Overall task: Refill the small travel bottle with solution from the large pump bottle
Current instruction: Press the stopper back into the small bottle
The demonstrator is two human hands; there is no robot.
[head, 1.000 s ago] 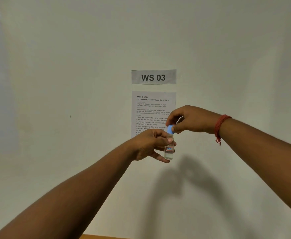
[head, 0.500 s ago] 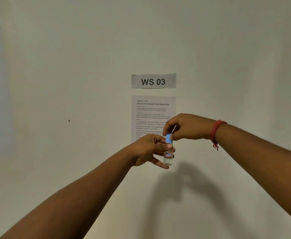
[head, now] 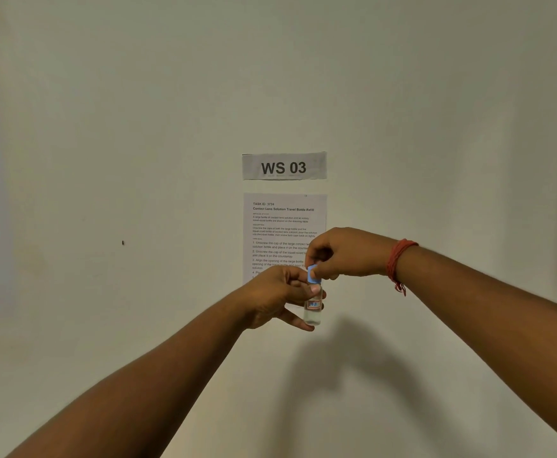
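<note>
The small clear travel bottle (head: 313, 309) is held upright in the air in front of the wall, with clear liquid in its lower part and a small label on it. My left hand (head: 278, 295) grips its body from the left. My right hand (head: 343, 252) pinches the blue cap (head: 312, 273) on top of the bottle between thumb and fingers. The large pump bottle is not in view.
A pale wall fills the view. On it hang a "WS 03" sign (head: 284, 166) and a printed task sheet (head: 283, 226), partly hidden by my hands. A red thread band (head: 397, 259) circles my right wrist. My arms cast a shadow on the wall below.
Both hands and the bottle have sunk a little against the wall papers. My right hand has come down closer onto the blue cap, and its fingers have shifted round it.
</note>
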